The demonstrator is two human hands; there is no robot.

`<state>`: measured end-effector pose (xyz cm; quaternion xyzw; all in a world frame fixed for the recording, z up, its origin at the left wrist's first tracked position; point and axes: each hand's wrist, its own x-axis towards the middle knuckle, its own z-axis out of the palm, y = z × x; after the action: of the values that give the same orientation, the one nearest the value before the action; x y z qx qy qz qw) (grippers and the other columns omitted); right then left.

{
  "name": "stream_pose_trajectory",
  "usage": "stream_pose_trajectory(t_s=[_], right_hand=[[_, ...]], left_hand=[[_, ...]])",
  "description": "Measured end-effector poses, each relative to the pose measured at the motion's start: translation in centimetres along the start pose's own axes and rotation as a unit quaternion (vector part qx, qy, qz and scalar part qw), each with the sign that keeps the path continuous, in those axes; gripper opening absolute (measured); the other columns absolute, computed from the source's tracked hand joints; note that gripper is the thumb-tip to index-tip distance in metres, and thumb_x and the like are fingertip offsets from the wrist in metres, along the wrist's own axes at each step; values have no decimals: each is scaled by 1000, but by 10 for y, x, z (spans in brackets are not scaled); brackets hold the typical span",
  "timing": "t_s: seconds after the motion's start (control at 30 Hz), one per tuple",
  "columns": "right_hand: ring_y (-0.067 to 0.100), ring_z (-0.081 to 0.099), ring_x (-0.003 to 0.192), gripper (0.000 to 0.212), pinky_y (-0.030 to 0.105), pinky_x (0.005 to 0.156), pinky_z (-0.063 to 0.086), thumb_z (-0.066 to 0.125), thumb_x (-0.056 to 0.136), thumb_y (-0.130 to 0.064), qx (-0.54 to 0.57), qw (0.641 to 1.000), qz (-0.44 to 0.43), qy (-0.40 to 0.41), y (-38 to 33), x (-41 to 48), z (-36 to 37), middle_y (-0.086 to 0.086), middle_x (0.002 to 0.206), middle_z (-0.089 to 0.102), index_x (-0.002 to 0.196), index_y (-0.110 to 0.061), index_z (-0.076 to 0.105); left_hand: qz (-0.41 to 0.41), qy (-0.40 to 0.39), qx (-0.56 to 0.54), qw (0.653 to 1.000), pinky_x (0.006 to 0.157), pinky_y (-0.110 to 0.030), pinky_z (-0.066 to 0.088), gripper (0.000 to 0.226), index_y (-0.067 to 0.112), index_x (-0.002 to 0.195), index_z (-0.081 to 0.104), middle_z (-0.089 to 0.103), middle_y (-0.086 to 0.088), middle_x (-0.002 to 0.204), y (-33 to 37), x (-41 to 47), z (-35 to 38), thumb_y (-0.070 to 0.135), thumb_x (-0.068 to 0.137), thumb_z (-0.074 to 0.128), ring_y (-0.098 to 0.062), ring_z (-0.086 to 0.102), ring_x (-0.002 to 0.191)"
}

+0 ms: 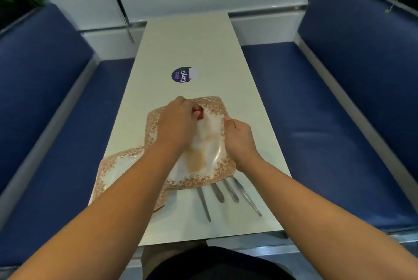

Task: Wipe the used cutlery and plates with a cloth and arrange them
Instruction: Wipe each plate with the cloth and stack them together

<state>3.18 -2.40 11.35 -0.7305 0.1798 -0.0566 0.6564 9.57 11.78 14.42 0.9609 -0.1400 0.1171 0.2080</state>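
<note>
Hands meet over a square white plate with a brown floral border, which sits near the front of the long pale table. The plate overlaps a second plate of the same pattern at its left and covers the upper ends of four steel cutlery pieces. The left hand curls round a red cloth pressed on the plate's far part. The right hand grips the plate's right rim with curled fingers.

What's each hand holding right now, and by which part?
Left hand grips a red cloth, mostly hidden in its fingers, pressed on the upper plate. Right hand pinches that plate's right rim.
</note>
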Motion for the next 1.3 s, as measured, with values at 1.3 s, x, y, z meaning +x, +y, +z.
stream_pose_trajectory(t_s=[1.3], right_hand=[[7,28,46,46,24,47,26,40,104,-21,12,993,-5,119,-20,8,-39,-7,54,31,59,-19,28]], left_hand=[[165,-92,-78,979,81,-33,49,16,21,102,76,67,7,102,29,-76,5,20,92,64,-15,59,97]])
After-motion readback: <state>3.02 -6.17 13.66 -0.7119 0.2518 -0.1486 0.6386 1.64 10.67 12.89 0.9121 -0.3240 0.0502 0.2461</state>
